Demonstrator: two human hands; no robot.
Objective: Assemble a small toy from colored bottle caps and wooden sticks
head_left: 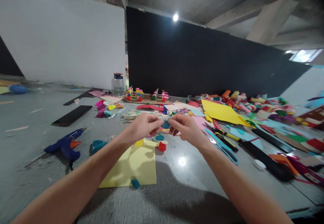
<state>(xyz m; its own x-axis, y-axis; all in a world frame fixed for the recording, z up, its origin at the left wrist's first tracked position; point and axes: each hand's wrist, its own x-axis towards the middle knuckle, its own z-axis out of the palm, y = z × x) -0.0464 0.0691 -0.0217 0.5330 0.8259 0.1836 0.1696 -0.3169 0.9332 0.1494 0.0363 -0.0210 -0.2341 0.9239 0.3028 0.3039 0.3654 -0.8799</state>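
My left hand (145, 126) and my right hand (186, 128) meet above the middle of the table, thumbs and fingers pinched. Between them is a small teal lump (165, 125), soft-looking like modelling clay and partly covered by my fingers. Just below lie another teal piece (159, 137) and a small red piece (162, 146), at the top edge of a pale yellow sheet (131, 170). One more teal bit (135, 183) rests on that sheet's lower edge. A larger teal lump (99, 145) sits beside my left forearm.
On the left are a blue glue gun (67, 144) and a black phone (72, 115). Pliers (222, 139), scissors (224, 149) and a bright yellow sheet (221, 112) lie to the right. Small colourful wheeled models (135, 94) and a jar (118, 82) stand at the back.
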